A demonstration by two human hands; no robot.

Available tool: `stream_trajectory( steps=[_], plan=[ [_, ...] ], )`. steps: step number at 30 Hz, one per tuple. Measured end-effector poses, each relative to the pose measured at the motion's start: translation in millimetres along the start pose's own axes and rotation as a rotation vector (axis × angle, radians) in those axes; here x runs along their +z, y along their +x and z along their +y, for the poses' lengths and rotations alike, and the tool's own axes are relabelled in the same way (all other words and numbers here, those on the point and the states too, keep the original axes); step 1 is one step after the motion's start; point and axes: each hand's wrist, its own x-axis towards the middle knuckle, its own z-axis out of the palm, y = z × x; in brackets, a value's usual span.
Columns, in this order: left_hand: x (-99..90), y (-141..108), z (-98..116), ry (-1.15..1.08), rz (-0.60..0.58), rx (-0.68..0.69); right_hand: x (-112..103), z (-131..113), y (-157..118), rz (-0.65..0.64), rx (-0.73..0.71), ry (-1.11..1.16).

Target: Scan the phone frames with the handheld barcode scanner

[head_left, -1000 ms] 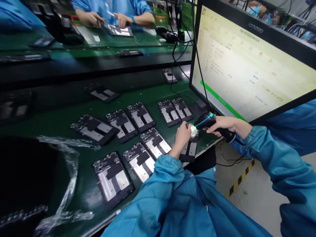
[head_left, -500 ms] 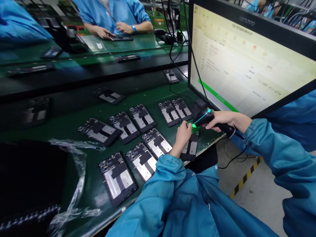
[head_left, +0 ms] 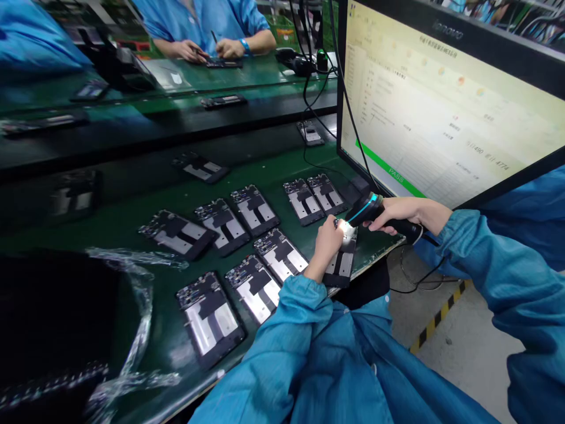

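Note:
My right hand (head_left: 397, 215) is wrapped round the handle of a black barcode scanner (head_left: 366, 209) with a glowing blue stripe. The scanner's head points down at the top end of an opened phone (head_left: 341, 264), casting a bright white light there. At that phone's upper left edge, my left hand (head_left: 329, 238) has its fingers pinched together; whatever sits between the fingertips is too small to make out. Several more opened phones, with bare circuit boards and silver plates, lie around it, among them one phone (head_left: 282, 254) beside my left wrist.
A monitor (head_left: 441, 118) with a green PASS bar stands at the right, cables (head_left: 309, 70) hanging by it. Clear plastic wrap (head_left: 143, 312) lies at the left. Phones such as this one (head_left: 223, 101) lie on lanes beyond, where a co-worker's hands (head_left: 229, 48) handle another phone.
The scanner's light on the phone has turned from green to white. Phones on the near lane have shifted right, those on the far lane left. My hands have hardly moved.

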Motion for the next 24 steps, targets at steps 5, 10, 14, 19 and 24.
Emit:
stream_trajectory(
  steps=[5, 10, 14, 19, 24],
  plan=[
    [0.6, 0.6, -0.8, 0.005, -0.003, 0.005, -4.6, -0.9, 3.1, -0.002, 0.011, 0.003],
    [1.0, 1.8, -2.4, -0.026, -0.006, 0.027, -5.6, -2.9, 2.0, -0.004, 0.022, 0.008],
    [0.4, 4.6, -6.1, -0.077, -0.014, 0.053, -4.2, -5.8, -2.4, -0.003, 0.016, -0.017],
    [0.2, 7.9, -10.8, -0.112, -0.026, 0.093, -2.7, -7.4, -6.8, 0.003, 0.008, -0.037],
    [-0.3, 8.1, -13.2, -0.137, -0.04, 0.136, -3.2, -5.1, -8.4, -0.017, 0.002, -0.025]
  ],
)
